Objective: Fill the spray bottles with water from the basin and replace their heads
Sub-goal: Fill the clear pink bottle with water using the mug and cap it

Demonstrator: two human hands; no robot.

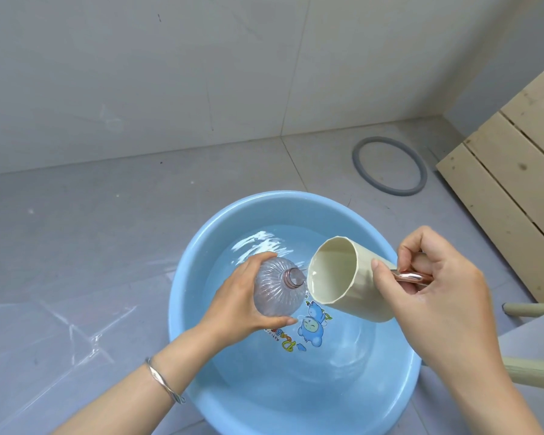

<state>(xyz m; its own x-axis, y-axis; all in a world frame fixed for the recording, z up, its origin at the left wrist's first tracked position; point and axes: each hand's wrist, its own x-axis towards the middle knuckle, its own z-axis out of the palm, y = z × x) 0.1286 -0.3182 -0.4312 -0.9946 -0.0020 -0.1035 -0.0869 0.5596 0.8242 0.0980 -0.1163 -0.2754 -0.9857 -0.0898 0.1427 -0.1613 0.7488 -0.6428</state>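
Grey tiled floor [107,230]; pale tiled wall [139,73] meets it along the far edge. Grey ring [357,158], rubbery look, lies flat on the floor near the far right corner. Just right of it is a slatted panel of pale wood [509,171]; leaning or lying, I can't tell. At my right edge, part of a grey-topped piece of furniture [534,340] on cream legs. Near left corner: creased clear film [60,340] on the floor.

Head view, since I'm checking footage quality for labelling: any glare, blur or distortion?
In the head view, glare streaks the water at the far side of the basin; wide-angle distortion tilts the wall seam; bottle and cup look sharp; shadows faint.
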